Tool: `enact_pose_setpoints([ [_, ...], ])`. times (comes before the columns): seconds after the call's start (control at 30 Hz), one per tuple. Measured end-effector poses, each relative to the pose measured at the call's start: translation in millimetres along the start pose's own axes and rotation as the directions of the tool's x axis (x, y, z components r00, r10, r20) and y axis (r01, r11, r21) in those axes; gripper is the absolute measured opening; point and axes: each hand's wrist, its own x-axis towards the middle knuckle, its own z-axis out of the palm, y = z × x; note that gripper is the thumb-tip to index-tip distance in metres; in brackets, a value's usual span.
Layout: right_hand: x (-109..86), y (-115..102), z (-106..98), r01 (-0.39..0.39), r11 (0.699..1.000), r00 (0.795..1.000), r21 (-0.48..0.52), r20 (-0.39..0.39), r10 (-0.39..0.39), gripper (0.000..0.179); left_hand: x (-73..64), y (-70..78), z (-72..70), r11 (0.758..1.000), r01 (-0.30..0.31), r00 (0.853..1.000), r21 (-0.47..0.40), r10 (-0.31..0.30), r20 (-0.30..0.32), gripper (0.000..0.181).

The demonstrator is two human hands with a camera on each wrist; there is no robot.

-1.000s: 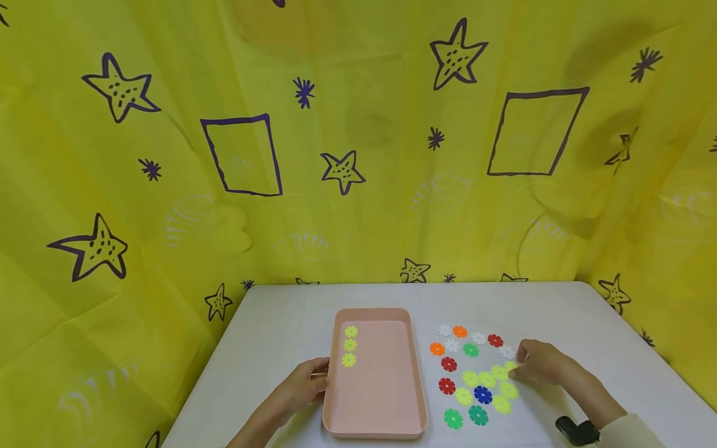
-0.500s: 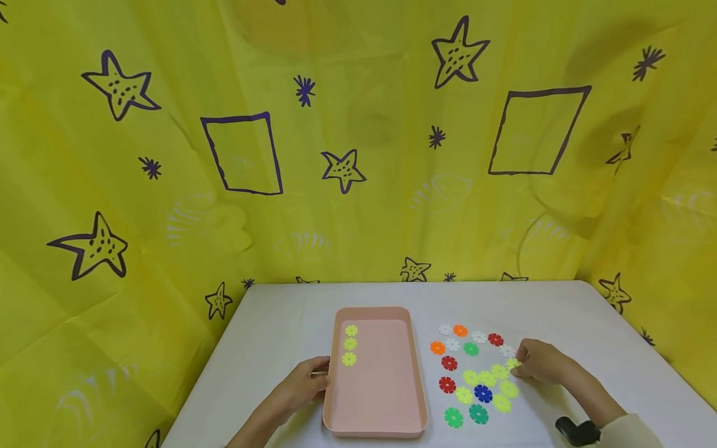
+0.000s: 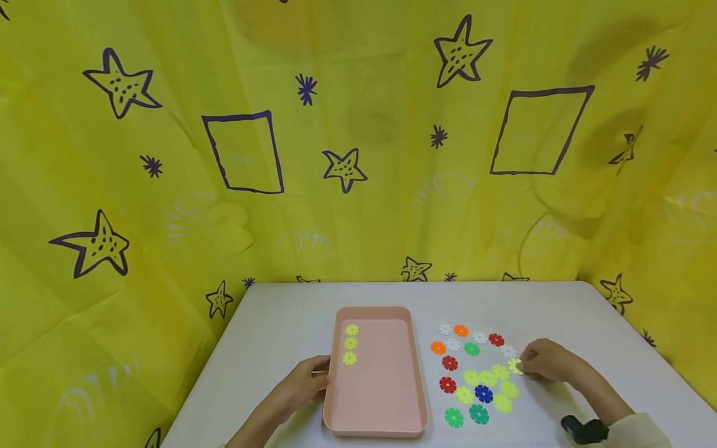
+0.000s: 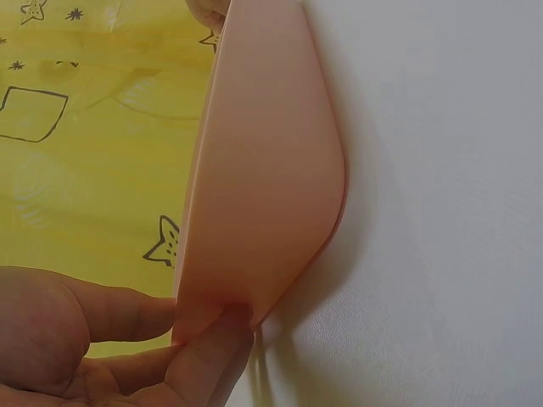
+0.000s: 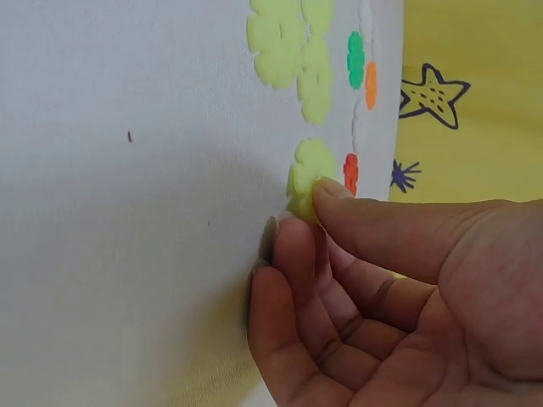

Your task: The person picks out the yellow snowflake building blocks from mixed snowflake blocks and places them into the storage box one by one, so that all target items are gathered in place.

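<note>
My right hand (image 3: 551,361) pinches a yellow flower-shaped plastic disc (image 5: 307,165) at the right side of a loose group of discs. In the right wrist view the thumb lies on the disc's face, its other fingers curled close to the tabletop. My left hand (image 3: 302,381) grips the left wall of a pink rectangular tray (image 3: 386,392), thumb at the rim and fingers against the outer side in the left wrist view. Inside the tray, 3 yellow flower discs (image 3: 350,343) form a column along the upper left.
Several more yellow discs (image 3: 488,378) lie right of the tray, around a blue disc (image 3: 483,393). Red (image 3: 450,363), orange (image 3: 460,330), white (image 3: 479,337) and green discs (image 3: 454,417) are spread nearby. A yellow patterned curtain (image 3: 358,224) hangs behind the white table (image 3: 280,330).
My right hand has shifted slightly right, and more of the yellow disc shows at its fingertips. The left hand and the tray have stayed in place.
</note>
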Motion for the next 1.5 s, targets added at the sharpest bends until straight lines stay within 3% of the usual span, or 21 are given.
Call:
enact_pose_setpoints([
  [0.7,6.6,0,-9,-0.096,0.991,0.994,0.091,0.067,0.09,0.02,2.4,-0.8,0.5,1.0,0.009,1.0,0.0,-0.009,-0.014,0.056],
  [0.93,13.7,-6,-9,-0.039,0.996,0.999,0.075,0.023,0.037,0.024,1.3,-0.4,-0.1,1.0,0.003,1.0,-0.009,-0.003,-0.005,0.056],
  [1.07,19.5,-13,-7,-0.009,0.993,1.0,0.12,0.011,0.008,0.022,0.9,-0.8,-0.2,1.0,0.001,1.0,-0.011,-0.001,0.001,0.056],
  [1.5,35.9,-61,5,0.125,0.954,0.983,0.271,0.095,-0.156,0.025,0.9,-0.9,0.8,1.0,-0.004,1.0,-0.005,0.004,0.001,0.056],
])
